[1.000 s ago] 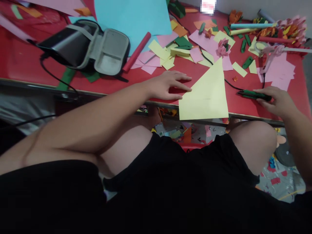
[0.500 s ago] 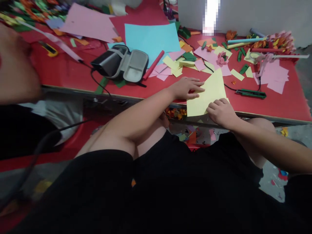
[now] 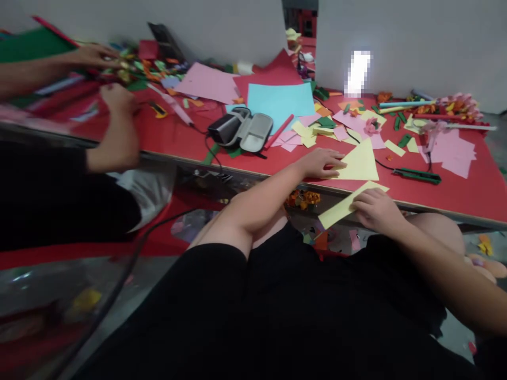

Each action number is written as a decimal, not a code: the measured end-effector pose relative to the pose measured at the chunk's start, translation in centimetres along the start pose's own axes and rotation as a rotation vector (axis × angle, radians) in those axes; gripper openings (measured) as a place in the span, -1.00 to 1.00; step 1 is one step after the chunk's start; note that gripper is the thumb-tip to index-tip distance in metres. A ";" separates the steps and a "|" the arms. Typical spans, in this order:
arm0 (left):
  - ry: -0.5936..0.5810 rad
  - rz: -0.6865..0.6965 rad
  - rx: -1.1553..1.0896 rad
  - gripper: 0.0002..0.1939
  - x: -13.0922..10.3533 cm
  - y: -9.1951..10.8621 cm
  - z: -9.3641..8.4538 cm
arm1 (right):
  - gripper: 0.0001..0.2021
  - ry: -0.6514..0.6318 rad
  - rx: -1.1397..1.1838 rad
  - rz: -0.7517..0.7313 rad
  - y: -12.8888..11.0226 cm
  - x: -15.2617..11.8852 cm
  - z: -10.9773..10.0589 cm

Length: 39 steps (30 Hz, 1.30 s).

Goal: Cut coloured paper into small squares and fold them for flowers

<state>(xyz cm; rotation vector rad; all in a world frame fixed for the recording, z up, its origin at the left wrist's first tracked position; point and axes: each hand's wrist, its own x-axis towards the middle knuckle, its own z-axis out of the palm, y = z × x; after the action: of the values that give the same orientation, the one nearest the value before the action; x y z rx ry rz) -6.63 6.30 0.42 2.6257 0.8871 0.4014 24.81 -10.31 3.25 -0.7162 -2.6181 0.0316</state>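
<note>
Yellow strip (image 3: pixel 341 208), just one, is pinched in the grip of the right hand (image 3: pixel 378 210) at the near edge of the red surface (image 3: pixel 475 198). One yellow triangle (image 3: pixel 363 162) lies under the left hand (image 3: pixel 321 163), its grip open and spread; one green cutter (image 3: pixel 420 175) lies rightward, one red tube (image 3: pixel 279 131) and one open case (image 3: pixel 257 133) leftward.

Your pale-yellow triangular paper sheet (image 3: pixel 362 161) lies flat at the red tabletop's (image 3: pixel 475 196) near edge; the narrow pale-yellow paper strip (image 3: pixel 338 209) you hold slants, its left end out beyond that edge.
</note>
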 end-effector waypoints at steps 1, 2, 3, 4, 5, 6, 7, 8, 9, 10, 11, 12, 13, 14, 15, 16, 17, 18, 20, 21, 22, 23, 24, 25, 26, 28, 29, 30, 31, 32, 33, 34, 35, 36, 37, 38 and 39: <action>0.000 -0.012 0.005 -0.28 0.0 0.4 -0.2 | -0.77 0.074 0.073 0.052 0.5 -0.2 -0.4; -0.010 -0.036 0.018 -0.23 0.0 0.9 -0.4 | -0.79 0.163 0.145 0.136 1.2 -0.4 -0.8; -0.022 -0.068 0.037 -0.16 -0.1 1.4 -0.5 | -0.80 0.257 0.207 0.245 1.9 -0.6 -1.1; -0.036 -0.101 0.060 -0.09 -0.1 2.0 -0.6 | -0.84 0.346 0.264 0.368 2.8 -0.8 -1.4; -0.050 -0.134 0.085 -0.03 -0.1 2.6 -0.7 | -0.89 0.426 0.313 0.498 3.8 -1.0 -1.6; -0.062 -0.160 0.109 0.01 -0.2 3.2 -0.7 | -0.93 0.491 0.357 0.622 4.8 -1.1 -1.8; -0.070 -0.177 0.131 0.02 -0.2 3.8 -0.7 | -0.85 0.541 0.407 0.729 5.8 -1.2 -1.9; -0.075 -0.185 0.149 -0.01 -0.2 4.3 -0.7 | -0.73 0.577 0.464 0.818 6.7 -1.3 -2.0; -0.081 -0.188 0.166 -0.07 -0.2 4.7 -0.6 | -0.65 0.603 0.527 0.885 7.5 -1.4 -2.1; -0.082 -0.189 0.182 -0.15 -0.2 5.0 -0.6 | -0.60 0.625 0.596 0.938 8.1 -1.3 -2.2; -0.081 -0.186 0.195 -0.24 -0.2 5.2 -0.7 | -0.58 0.648 0.675 0.983 8.5 -1.2 -2.2; -0.076 -0.182 0.207 -0.33 -0.1 5.3 -0.7 | -0.57 0.677 0.759 1.030 8.6 -1.1 -2.2; -0.067 -0.177 0.215 -0.41 -0.1 5.3 -0.8 | -0.57 0.708 0.837 1.077 8.4 -0.9 -2.2; -0.058 -0.169 0.217 -0.48 -0.1 5.3 -0.9 | -0.57 0.737 0.904 1.121 8.1 -0.7 -2.2; -0.051 -0.158 0.215 -0.53 0.0 5.2 -1.1 | -0.57 0.764 0.955 1.157 7.7 -0.5 -2.3; -0.045 -0.148 0.212 -0.55 0.0 5.0 -1.2 | -0.58 0.782 0.989 1.179 7.4 -0.3 -2.3; -0.041 -0.144 0.211 -0.52 0.0 4.9 -1.3 | -0.59 0.793 1.006 1.187 7.0 -0.1 -2.4; -0.039 -0.146 0.214 -0.47 0.0 4.8 -1.4 | -0.59 0.794 1.014 1.188 6.7 0.0 -2.5; -0.031 -0.164 0.231 -0.29 0.1 4.7 -1.4 | -0.58 0.802 1.027 1.203 6.5 0.1 -2.8; -0.024 -0.175 0.240 -0.18 0.2 4.7 -1.3 | -0.58 0.814 1.032 1.220 6.4 0.2 -3.0; -0.017 -0.185 0.244 -0.08 0.2 4.7 -1.2 | -0.58 0.831 1.035 1.239 6.3 0.3 -3.2; -0.009 -0.197 0.242 0.02 0.3 4.7 -1.1 | -0.60 0.850 1.037 1.256 6.2 0.4 -3.4; 0.000 -0.220 0.233 0.09 0.4 4.8 -0.9 | -0.62 0.867 1.041 1.267 6.1 0.5 -3.5; 0.008 -0.252 0.216 0.14 0.5 4.8 -0.7 | -0.64 0.877 1.044 1.271 5.9 0.7 -3.7; 0.016 -0.291 0.188 0.15 0.6 4.8 -0.6 | -0.66 0.876 1.049 1.272 5.7 0.9 -3.8; 0.060 -0.374 0.102 0.05 0.8 4.8 -0.4 | -0.68 0.868 1.054 1.267 5.5 1.1 -3.9; 0.093 -0.410 0.049 -0.05 0.8 4.7 -0.5 | -0.68 0.877 1.050 1.262 5.6 1.1 -4.0; 0.136 -0.445 -0.005 -0.18 0.8 4.6 -0.6 | -0.67 0.906 1.039 1.251 5.9 1.1 -4.1; 0.188 -0.482 -0.059 -0.33 0.8 4.4 -0.8 | -0.67 0.951 1.022 1.233 6.5 0.9 -4.3; 0.242 -0.516 -0.109 -0.47 0.7 4.1 -1.1 | -0.67 1.010 0.995 1.210 7.3 0.7 -4.5; 0.306 -0.551 -0.163 -0.56 0.6 3.7 -1.4 | -0.68 1.087 0.957 1.183 8.3 0.5 -4.7; 0.366 -0.580 -0.220 -0.61 0.4 3.2 -1.9 | -0.70 1.141 0.910 1.163 9.5 0.2 -4.9; 0.427 -0.573 -0.281 -0.61 0.2 2.6 -2.3 | -0.74 1.177 0.838 1.151 11.0 0.0 -5.1; 0.493 -0.559 -0.351 -0.61 -0.1 1.9 -2.8 | -0.77 1.186 0.753 1.144 12.5 -0.1 -5.3; 0.539 -0.544 -0.433 -0.62 -0.3 1.1 -3.2 | -0.79 1.174 0.653 1.143 14.1 -0.2 -5.4; 0.574 -0.528 -0.521 -0.64 -0.6 0.4 -3.5 | -0.82 1.130 0.551 1.148 15.7 -0.1 -5.4; 0.613 -0.512 -0.610 -0.65 -0.9 -0.2 -3.8 | -0.82 1.104 0.501 1.152 17.3 0.0 -5.4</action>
<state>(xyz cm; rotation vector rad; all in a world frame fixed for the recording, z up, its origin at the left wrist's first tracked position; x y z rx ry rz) -8.76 6.76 3.62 1.6534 1.3108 1.1454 35.31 4.24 5.95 -1.3903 -0.8923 0.4512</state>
